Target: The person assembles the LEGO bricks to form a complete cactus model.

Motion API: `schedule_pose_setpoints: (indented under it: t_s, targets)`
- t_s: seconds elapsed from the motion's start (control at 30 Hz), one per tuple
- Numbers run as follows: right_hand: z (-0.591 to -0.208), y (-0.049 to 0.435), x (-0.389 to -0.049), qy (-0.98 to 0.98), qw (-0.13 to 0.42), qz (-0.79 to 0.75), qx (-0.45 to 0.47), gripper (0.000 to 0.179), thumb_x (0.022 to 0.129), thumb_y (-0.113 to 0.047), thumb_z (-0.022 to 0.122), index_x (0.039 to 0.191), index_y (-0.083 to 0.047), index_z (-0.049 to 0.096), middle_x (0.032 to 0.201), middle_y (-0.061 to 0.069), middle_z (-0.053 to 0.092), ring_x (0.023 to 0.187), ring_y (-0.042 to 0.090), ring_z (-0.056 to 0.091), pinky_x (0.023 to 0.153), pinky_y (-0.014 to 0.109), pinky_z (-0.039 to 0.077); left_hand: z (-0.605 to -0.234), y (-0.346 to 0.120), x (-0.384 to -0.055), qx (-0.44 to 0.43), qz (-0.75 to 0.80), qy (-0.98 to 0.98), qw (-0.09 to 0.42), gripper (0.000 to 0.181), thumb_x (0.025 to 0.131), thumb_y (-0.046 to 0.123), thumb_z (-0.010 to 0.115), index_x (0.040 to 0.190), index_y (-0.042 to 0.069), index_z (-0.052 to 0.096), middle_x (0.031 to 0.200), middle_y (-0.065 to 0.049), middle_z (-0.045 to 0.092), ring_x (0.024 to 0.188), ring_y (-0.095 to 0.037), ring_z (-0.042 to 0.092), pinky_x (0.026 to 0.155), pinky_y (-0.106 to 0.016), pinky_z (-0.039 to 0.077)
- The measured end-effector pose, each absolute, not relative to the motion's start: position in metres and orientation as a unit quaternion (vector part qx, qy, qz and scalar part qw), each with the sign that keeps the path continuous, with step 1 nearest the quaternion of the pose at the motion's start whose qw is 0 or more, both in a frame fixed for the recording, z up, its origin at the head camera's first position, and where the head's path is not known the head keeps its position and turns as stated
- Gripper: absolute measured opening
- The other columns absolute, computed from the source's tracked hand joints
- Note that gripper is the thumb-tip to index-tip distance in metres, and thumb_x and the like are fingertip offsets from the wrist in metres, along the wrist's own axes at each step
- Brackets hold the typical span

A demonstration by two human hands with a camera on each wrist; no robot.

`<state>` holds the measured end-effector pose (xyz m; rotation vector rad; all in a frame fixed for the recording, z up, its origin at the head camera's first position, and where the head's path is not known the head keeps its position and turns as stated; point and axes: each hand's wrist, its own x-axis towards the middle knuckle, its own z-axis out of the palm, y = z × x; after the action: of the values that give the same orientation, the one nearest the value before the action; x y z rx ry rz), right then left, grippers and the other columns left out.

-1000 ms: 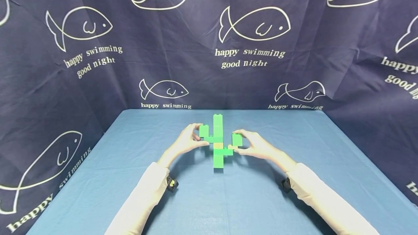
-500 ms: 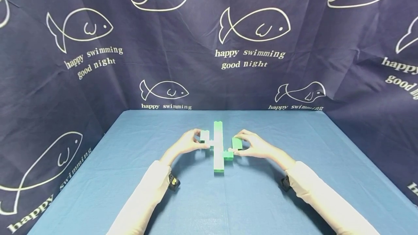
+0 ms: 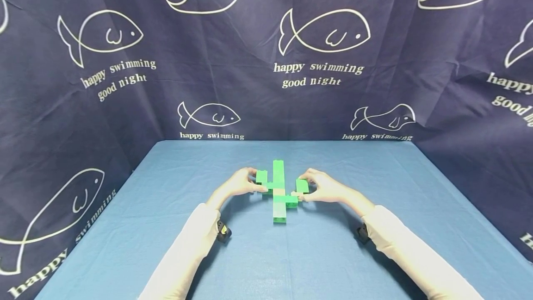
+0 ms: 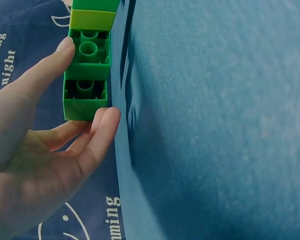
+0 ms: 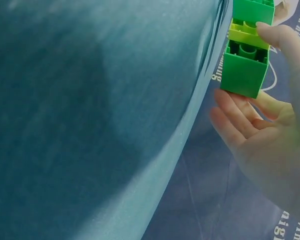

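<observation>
Between the hands is a cactus-shaped model of toy building blocks (image 3: 278,175), mostly green with a few yellowish blocks. It has a long middle column and a short arm on each side. My left hand (image 3: 240,182) grips the left arm's green end block (image 3: 261,177), thumb on the near side and fingers behind. My right hand (image 3: 324,186) grips the right arm's end block (image 3: 302,186) the same way. Hollow undersides with round tubes show on the green blocks (image 4: 87,50) in the left wrist view and on the green block (image 5: 245,67) in the right wrist view. Whether the model touches the table is unclear.
A blue cloth (image 3: 266,263) covers the table. Behind it and at the sides hangs a dark blue curtain (image 3: 233,73) with white fish outlines and lettering. A small black camera (image 3: 223,231) sits at the left wrist, another camera (image 3: 363,234) at the right.
Both hands have lowered the block model slightly toward me, and its top has tipped away. The grip of both hands stays the same.
</observation>
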<state>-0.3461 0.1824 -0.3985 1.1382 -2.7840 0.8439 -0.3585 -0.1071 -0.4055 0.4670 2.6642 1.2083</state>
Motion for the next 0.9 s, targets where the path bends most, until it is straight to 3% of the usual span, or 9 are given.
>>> schedule_pose_setpoints:
  t_s: [0.4, 0.9]
  targets:
    - [-0.3987, 0.1836, -0.3464, -0.899, 0.007, 0.256, 0.355, 0.051, 0.076, -0.032, 0.072, 0.114, -0.001, 0.060, 0.109, 0.013, 0.063, 0.096, 0.026, 0.060, 0.084, 0.039, 0.051, -0.4084, -0.1035, -0.3625, 0.132, 0.399, 0.902, 0.095, 0.066, 0.074, 0.030, 0.080, 0.124, -0.003, 0.052, 0.105, -0.015, 0.065, 0.062, -0.014, 0.064, 0.058, -0.023, 0.050]
    - [-0.4036, 0.1834, -0.3502, -0.901, 0.004, 0.258, 0.348, 0.055, 0.079, -0.029, 0.073, 0.118, 0.007, 0.056, 0.106, 0.018, 0.066, 0.096, 0.031, 0.065, 0.086, 0.043, 0.052, -0.4136, -0.1025, -0.3668, 0.127, 0.379, 0.913, 0.080, 0.061, 0.075, 0.032, 0.078, 0.120, -0.002, 0.055, 0.106, -0.014, 0.065, 0.054, -0.011, 0.057, 0.055, -0.021, 0.046]
